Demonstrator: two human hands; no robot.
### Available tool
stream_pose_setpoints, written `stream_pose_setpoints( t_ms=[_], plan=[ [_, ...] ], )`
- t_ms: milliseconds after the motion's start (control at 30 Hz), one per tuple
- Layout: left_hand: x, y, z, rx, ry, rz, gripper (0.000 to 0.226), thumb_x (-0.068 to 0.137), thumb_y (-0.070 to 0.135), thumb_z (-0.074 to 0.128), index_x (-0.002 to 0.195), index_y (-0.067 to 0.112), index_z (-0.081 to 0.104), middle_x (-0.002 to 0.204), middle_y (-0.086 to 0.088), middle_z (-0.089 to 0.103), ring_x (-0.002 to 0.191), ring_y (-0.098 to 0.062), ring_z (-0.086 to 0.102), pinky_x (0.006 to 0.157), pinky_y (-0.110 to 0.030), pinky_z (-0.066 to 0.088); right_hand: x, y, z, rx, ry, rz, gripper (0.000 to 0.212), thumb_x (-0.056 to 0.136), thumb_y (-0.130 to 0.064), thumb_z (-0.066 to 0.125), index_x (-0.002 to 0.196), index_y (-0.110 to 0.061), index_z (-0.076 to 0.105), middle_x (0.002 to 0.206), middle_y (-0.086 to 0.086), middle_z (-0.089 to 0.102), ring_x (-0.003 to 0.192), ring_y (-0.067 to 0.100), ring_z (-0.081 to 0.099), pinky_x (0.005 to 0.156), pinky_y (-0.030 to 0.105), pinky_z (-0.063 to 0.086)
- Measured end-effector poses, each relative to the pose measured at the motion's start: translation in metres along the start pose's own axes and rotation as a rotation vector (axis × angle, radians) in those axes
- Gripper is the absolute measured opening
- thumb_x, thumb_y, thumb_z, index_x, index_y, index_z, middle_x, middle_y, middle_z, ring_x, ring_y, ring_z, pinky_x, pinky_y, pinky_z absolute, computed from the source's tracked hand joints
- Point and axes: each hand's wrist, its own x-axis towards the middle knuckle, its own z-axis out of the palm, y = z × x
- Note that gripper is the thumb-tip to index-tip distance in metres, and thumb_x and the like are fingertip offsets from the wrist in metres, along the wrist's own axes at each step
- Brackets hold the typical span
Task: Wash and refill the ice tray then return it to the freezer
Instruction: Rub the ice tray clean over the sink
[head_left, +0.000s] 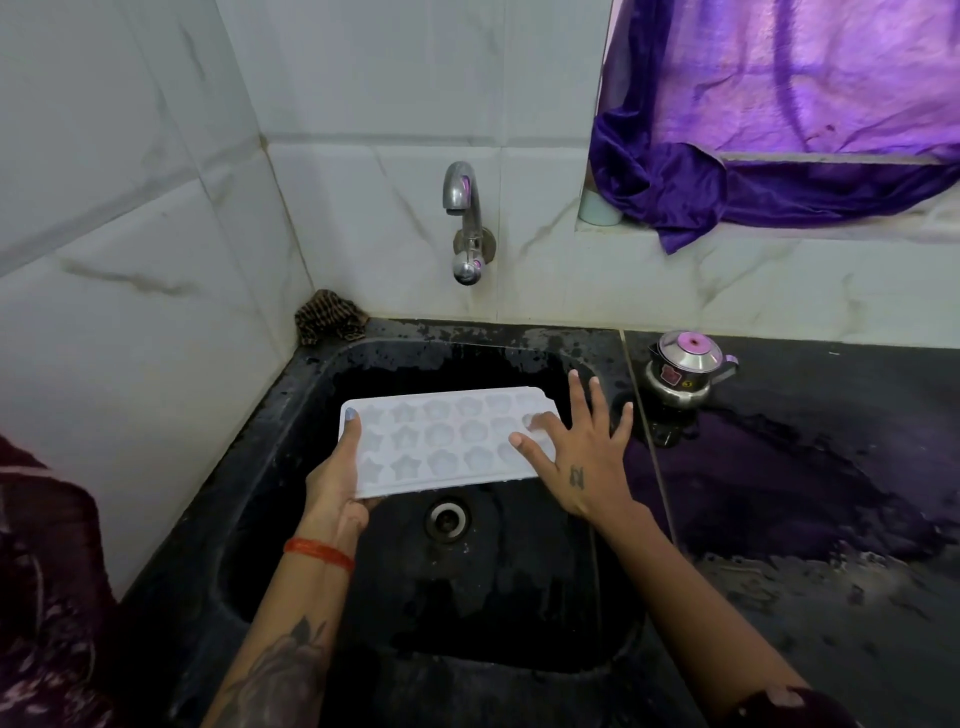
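Your left hand (336, 480) grips the white ice tray (441, 441) by its left end, thumb on top, holding it over the black sink (270, 467) below the tap (464, 218). Your right hand (582, 457) is spread flat, fingers straight, fingertips resting on the tray's right end. A small steel kettle (683, 371) sits on the wet counter (831, 493) just right of the sink.

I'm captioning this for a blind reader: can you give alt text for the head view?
A left hand grips a white ice tray over a black sink, while the right hand rests spread fingers on its far end. The tap above shows no water running.
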Motion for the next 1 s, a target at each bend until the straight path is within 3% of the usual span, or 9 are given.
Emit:
stream_pose_setpoints(
  t_ms=[133,300,600,700,833,1000],
  plan=[
    [0.004,-0.003,0.001,0.007,-0.005,-0.016,0.036,0.083,0.046,0.067,0.084,0.010,0.063,0.088,-0.010,0.068,0.078,-0.025,0.066,0.069,-0.042,0.055,0.005,0.000,0.001,0.026,-0.036,-0.031,0.094,0.070,-0.084,-0.007,0.115,-0.036,0.060,0.160,0.005,-0.005,0.145,0.025,-0.016,0.109,0.058,-0.016],
    [0.009,-0.003,0.000,0.013,0.006,-0.032,0.037,0.081,0.047,0.069,0.088,0.011,0.064,0.097,-0.012,0.068,0.088,-0.029,0.067,0.077,-0.046,0.055,0.006,0.006,0.001,0.071,-0.053,-0.047,0.088,0.069,-0.086,0.000,0.107,-0.037,0.063,0.160,0.004,-0.005,0.145,0.024,-0.018,0.109,0.058,-0.017],
    [0.012,-0.004,0.003,0.010,-0.005,-0.037,0.037,0.080,0.049,0.069,0.088,0.013,0.065,0.099,-0.012,0.069,0.085,-0.026,0.068,0.073,-0.044,0.054,0.005,0.011,0.007,-0.104,0.130,-0.067,0.068,0.081,-0.079,0.014,0.090,-0.037,0.066,0.158,0.011,0.014,0.146,0.033,0.002,0.107,0.065,-0.011],
    [0.012,-0.004,0.004,0.011,-0.010,-0.036,0.039,0.080,0.050,0.069,0.091,0.012,0.065,0.107,-0.014,0.069,0.092,-0.029,0.068,0.076,-0.046,0.054,0.007,0.012,0.005,-0.091,0.119,-0.056,0.075,0.078,-0.082,0.007,0.095,-0.039,0.066,0.159,0.010,0.007,0.146,0.032,-0.003,0.106,0.065,-0.013],
    [0.010,-0.003,0.006,0.005,-0.010,-0.028,0.039,0.079,0.049,0.070,0.090,0.012,0.065,0.109,-0.014,0.068,0.092,-0.029,0.067,0.070,-0.044,0.055,0.009,0.011,0.002,-0.012,0.040,-0.054,0.085,0.073,-0.084,-0.002,0.110,-0.042,0.062,0.159,0.003,-0.010,0.144,0.026,-0.020,0.105,0.060,-0.021],
    [0.008,-0.002,0.007,-0.002,0.008,-0.008,0.038,0.080,0.048,0.069,0.091,0.012,0.064,0.108,-0.013,0.068,0.089,-0.028,0.067,0.066,-0.042,0.053,0.009,0.011,-0.003,0.052,-0.041,-0.020,0.084,0.069,-0.085,0.001,0.108,-0.042,0.061,0.158,0.000,-0.017,0.142,0.022,-0.027,0.105,0.058,-0.023]
  ],
)
